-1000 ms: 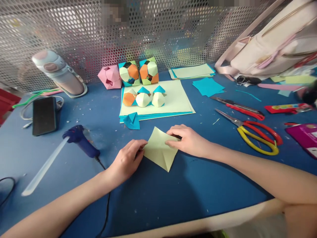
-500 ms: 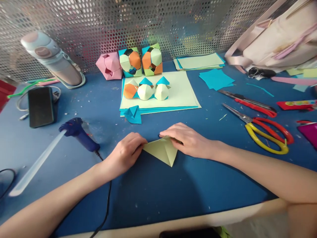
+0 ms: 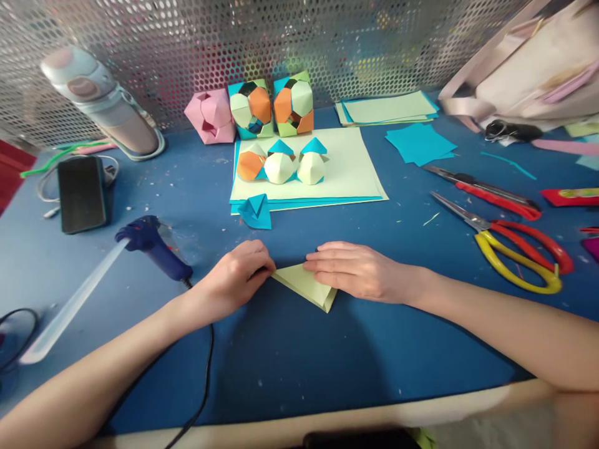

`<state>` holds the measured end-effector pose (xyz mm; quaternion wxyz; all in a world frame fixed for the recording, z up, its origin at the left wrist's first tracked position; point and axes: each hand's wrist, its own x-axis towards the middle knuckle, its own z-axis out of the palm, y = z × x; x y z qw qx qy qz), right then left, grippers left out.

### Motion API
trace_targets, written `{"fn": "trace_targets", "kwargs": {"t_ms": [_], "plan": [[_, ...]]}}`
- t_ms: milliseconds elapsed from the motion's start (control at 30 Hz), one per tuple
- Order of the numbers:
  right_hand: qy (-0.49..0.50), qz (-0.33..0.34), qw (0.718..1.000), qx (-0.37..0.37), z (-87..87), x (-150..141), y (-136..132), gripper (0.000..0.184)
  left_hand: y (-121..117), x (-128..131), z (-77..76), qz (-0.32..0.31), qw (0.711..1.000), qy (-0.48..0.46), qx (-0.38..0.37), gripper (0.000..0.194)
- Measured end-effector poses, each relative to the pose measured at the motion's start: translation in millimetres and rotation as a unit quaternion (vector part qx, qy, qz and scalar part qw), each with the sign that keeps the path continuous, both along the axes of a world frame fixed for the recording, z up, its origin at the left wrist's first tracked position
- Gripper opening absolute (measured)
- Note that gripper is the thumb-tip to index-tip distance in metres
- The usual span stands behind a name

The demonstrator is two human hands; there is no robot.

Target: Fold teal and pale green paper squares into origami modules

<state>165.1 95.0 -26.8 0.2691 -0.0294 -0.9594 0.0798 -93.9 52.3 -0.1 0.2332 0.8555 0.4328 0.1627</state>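
Note:
A pale yellow-green sheet of origami paper [image 3: 302, 287], folded into a triangle, lies on the blue table in front of me. My left hand [image 3: 243, 272] pinches its left corner between thumb and fingers. Flat across its right part rests my right hand [image 3: 358, 271], fingers stretched out and pressing down, hiding that corner. Just beyond the paper sits a small folded blue paper piece [image 3: 256, 213]. Behind it, a row of joined orange, cream and blue paper units [image 3: 281, 167] stands on a stack of cream and blue sheets [image 3: 353, 165].
Scissors [image 3: 505, 246] and a craft knife [image 3: 491, 190] lie at right, near blue paper squares [image 3: 421, 144]. A glue gun [image 3: 154, 249] with its cord, a phone [image 3: 82, 194] and a bottle [image 3: 103, 103] are at left. Finished paper balls [image 3: 210, 116] line the perforated back panel.
My right hand has flattened from a curled hold into outstretched fingers on the paper. The paper's fold now lies narrower. The view has shifted slightly.

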Motion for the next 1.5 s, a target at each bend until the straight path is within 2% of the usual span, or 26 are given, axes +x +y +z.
{"fn": "trace_targets", "kwargs": {"t_ms": [400, 667, 833, 1500], "plan": [[0.01, 0.014, 1.0, -0.02, 4.1, -2, -1, 0.022, 0, 0, 3.3, 0.003, 1.0, -0.013, -0.027, 0.017], [0.005, 0.029, 1.0, -0.001, 3.5, -1, -2, 0.017, 0, 1, 4.7, 0.014, 0.999, -0.02, -0.038, 0.017], [-0.012, 0.027, 0.999, 0.021, 6.4, -1, -3, 0.021, -1, 2, 7.4, 0.02, 0.998, -0.01, -0.055, 0.018], [-0.011, 0.028, 0.999, 0.044, 5.6, -2, -1, 0.019, -2, 7, 11.4, 0.029, 0.999, 0.005, -0.045, 0.017]]}}
